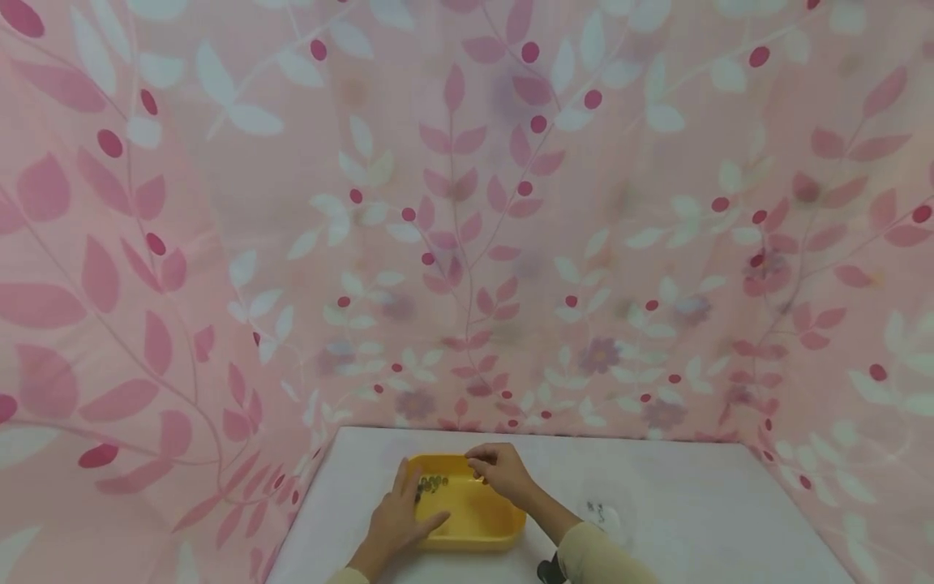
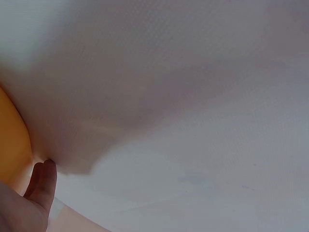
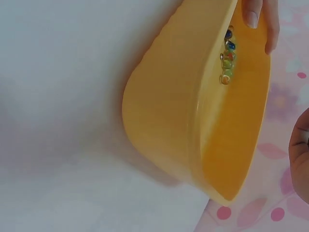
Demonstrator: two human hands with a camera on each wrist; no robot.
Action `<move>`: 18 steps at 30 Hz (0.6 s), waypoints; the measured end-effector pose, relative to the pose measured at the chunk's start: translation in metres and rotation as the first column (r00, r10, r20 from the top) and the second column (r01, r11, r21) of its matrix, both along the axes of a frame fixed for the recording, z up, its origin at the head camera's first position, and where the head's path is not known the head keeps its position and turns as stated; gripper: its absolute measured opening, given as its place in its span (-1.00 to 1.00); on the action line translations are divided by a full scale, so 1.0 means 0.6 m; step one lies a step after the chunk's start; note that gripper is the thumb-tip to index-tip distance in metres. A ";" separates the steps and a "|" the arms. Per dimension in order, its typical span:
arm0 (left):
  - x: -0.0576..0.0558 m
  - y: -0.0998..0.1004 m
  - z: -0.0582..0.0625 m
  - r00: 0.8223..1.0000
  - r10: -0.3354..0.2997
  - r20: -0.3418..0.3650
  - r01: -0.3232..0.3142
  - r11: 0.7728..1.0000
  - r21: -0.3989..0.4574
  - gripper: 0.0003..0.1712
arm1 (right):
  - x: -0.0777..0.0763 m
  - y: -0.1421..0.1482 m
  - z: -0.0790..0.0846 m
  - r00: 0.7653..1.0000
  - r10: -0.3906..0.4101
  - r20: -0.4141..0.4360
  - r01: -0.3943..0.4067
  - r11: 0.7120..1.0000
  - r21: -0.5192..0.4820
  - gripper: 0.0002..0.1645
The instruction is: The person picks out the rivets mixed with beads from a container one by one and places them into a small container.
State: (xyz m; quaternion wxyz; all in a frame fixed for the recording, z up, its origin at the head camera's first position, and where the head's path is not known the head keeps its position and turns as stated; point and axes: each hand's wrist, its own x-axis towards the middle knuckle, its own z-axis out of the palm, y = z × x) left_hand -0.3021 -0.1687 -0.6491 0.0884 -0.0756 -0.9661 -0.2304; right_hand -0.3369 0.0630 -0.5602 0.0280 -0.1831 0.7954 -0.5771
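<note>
A yellow plastic basin [image 1: 485, 542] stands on the white table, with several glass marbles [image 3: 228, 58] clustered inside against its left end. My left hand [image 1: 394, 519] rests at the basin's left rim, fingers extended along it and the thumb spread over the inside. In the left wrist view, fingers [image 2: 43, 183] show beside the yellow wall. Over the far right part of the basin, my right hand [image 1: 503, 474] is raised with bent fingers, thumb and fingertips close together. The right wrist view cuts that hand off at its edge; whether something small sits between the fingertips is unclear.
To the right of the basin lies a clear, see-through item [image 1: 607, 519] with small dark marks, hard to make out. A dark object [image 1: 550, 569] is partly hidden by the right sleeve. Pink leaf-patterned cloth [image 1: 467, 243] hangs behind and beside the white table [image 1: 700, 503].
</note>
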 end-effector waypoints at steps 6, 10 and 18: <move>0.000 0.000 -0.001 1.000 -0.001 0.015 0.001 1.000 0.007 0.19 | 0.001 0.008 0.009 1.000 0.007 0.026 -0.007 1.000 -0.008 -0.84; 0.001 0.001 0.000 1.000 0.009 0.019 -0.010 1.000 0.006 0.19 | 0.007 0.018 0.014 1.000 -0.001 0.027 0.001 1.000 0.006 -0.84; 0.003 0.000 0.005 1.000 0.003 0.012 -0.003 1.000 -0.002 0.18 | 0.004 0.054 0.013 0.999 -0.041 0.035 0.039 0.998 0.045 -0.84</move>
